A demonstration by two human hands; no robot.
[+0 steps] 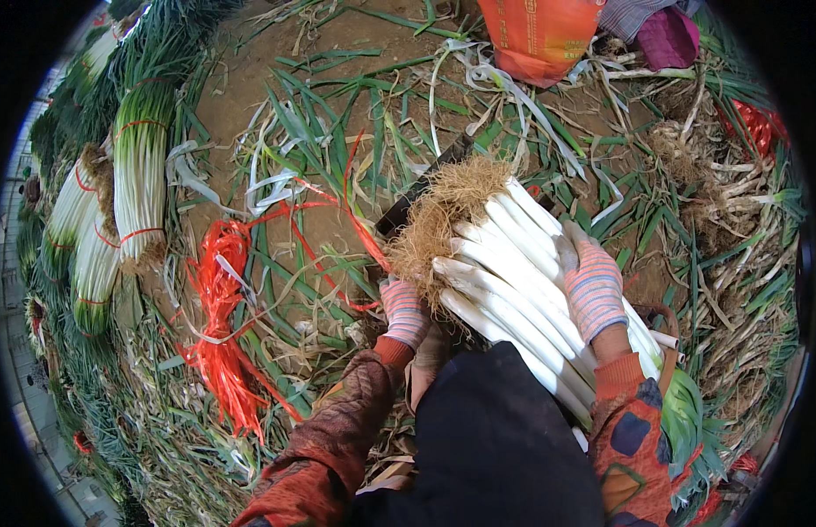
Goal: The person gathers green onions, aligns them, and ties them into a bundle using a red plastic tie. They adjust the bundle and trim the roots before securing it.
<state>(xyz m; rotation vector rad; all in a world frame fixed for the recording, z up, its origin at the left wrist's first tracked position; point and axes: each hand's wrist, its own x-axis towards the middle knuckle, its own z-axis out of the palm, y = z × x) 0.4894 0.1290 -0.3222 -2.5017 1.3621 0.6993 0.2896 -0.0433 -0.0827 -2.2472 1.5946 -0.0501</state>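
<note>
A sheaf of thick green onions [520, 283] lies slanting before me, its brown roots [450, 211] toward the upper left and its leaves [685, 408] toward the lower right. Across the white stalks, on their right side, my right hand [591, 283] grips the sheaf in a striped glove. My left hand [405, 313], gloved alike, is curled just below the roots. A strand of red plastic twine [367, 236] runs down to its fingertips, which appear to pinch it; the palm side is hidden. Behind the roots shows a dark flat strip [408, 204], partly covered.
A hank of red twine [220, 316] lies at left on the littered soil. Tied green onion bundles [141, 171] lie at upper left. An orange printed bag [539, 39] stands at the top. Loose roots and trimmed leaves [730, 197] are heaped at right.
</note>
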